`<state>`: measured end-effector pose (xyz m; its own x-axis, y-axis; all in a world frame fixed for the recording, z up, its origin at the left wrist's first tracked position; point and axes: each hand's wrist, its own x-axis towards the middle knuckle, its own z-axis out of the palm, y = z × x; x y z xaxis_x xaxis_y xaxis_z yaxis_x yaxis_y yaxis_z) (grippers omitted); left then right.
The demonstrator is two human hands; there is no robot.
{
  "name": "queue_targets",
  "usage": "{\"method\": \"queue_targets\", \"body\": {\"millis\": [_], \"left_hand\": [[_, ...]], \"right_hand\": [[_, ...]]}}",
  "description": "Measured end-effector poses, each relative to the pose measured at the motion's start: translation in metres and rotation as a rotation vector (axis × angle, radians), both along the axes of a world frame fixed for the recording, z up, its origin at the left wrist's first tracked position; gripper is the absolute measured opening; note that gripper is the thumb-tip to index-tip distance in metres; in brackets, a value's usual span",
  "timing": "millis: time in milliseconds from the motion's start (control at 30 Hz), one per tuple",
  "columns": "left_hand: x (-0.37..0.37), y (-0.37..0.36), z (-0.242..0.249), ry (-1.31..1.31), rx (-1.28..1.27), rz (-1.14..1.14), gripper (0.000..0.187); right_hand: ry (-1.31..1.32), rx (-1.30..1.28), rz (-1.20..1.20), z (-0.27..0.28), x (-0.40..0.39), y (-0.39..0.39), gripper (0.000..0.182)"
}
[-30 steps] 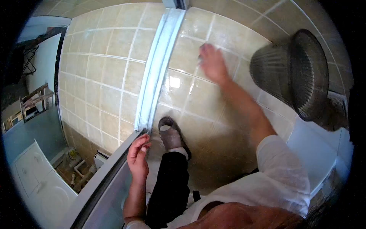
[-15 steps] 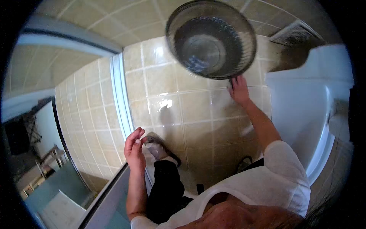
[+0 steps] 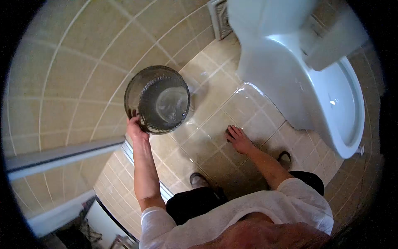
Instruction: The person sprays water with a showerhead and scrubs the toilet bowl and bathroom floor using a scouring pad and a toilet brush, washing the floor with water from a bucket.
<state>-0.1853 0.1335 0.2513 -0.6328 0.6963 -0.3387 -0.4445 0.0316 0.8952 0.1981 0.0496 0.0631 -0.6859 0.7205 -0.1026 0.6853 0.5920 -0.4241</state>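
Observation:
A dark, see-through round bin [image 3: 159, 101] with a ribbed wall stands at the tiled wall, left of the middle. What looks like clear water is inside it. My left hand [image 3: 137, 128] grips the bin's near left rim, its fingers bent over the edge. Over the wet floor tiles [image 3: 203, 139], my right hand [image 3: 239, 140] is stretched forward with its fingers apart. It touches neither the bin nor the toilet, and a small dark spot shows at its fingertips.
A white toilet [image 3: 336, 101] fills the right side. A square grate [image 3: 221, 18] is at the top. A metal door track [image 3: 66, 155] crosses the lower left. My feet in dark slippers [image 3: 199, 180] are below.
The view has turned and shifted right. My left hand, free before, now holds the bin's rim. My right hand has come away from the bin, which now lies further left in view.

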Motion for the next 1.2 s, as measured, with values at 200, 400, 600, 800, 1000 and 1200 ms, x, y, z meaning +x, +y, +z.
{"method": "queue_targets", "body": {"millis": [200,400,600,800,1000,1200], "left_hand": [[0.028,0.066,0.028,-0.035,0.083,-0.108,0.059],[0.073,0.123,0.045,0.066,0.067,-0.086,0.054],[0.063,0.113,0.040,0.068,0.130,-0.182,0.056],[0.017,0.070,0.025,0.003,0.060,-0.115,0.064],[0.029,0.019,0.041,0.131,-0.226,0.028,0.067],[-0.023,-0.008,-0.010,-0.002,-0.010,-0.207,0.070]], "right_hand": [[-0.012,0.002,-0.166,-0.010,-0.018,-0.012,0.050],[-0.037,0.102,-0.133,-0.008,-0.016,-0.011,0.047],[-0.090,0.048,-0.147,0.014,-0.017,-0.010,0.047],[-0.151,-0.017,-0.146,0.014,-0.019,-0.009,0.049],[-0.135,0.022,-0.182,0.006,-0.012,-0.024,0.047],[-0.183,0.072,-0.200,0.001,0.020,-0.048,0.052]]}}
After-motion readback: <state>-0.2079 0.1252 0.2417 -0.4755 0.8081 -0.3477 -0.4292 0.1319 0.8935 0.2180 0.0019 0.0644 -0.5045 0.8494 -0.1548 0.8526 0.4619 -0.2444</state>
